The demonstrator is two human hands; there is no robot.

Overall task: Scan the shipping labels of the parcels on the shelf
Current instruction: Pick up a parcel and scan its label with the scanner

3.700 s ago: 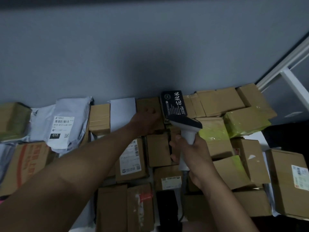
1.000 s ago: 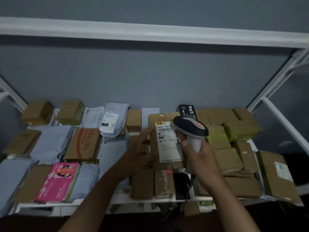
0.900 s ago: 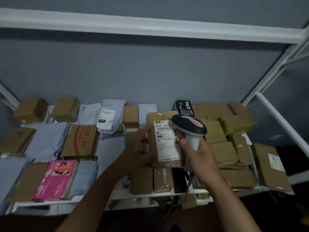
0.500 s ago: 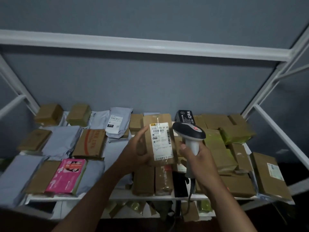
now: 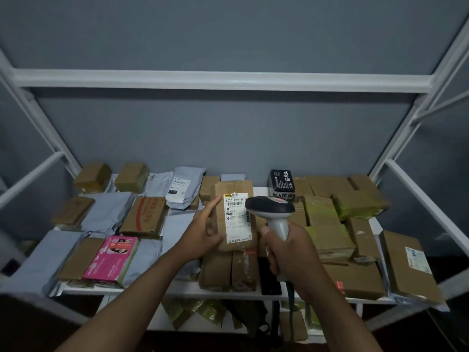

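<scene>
A slim brown cardboard parcel [image 5: 234, 217], judged light and stiff, was gripped at its left edge by the left hand [image 5: 203, 233]; the grey handheld barcode scanner [image 5: 272, 213] was clasped by the right hand [image 5: 291, 252].

From my feed, a plain grey wall [image 5: 228, 138] fills everything from 10 to 2 o'clock, dim and evenly lit. At 8 o'clock a dark grey block [image 5: 22, 318] juts into the corner, too blurred for me to identify. At 6 o'clock, under the shelf [image 5: 177, 290], I see a black bag [image 5: 251, 316] slumped, with dark floor [image 5: 203, 344] just below it.
</scene>
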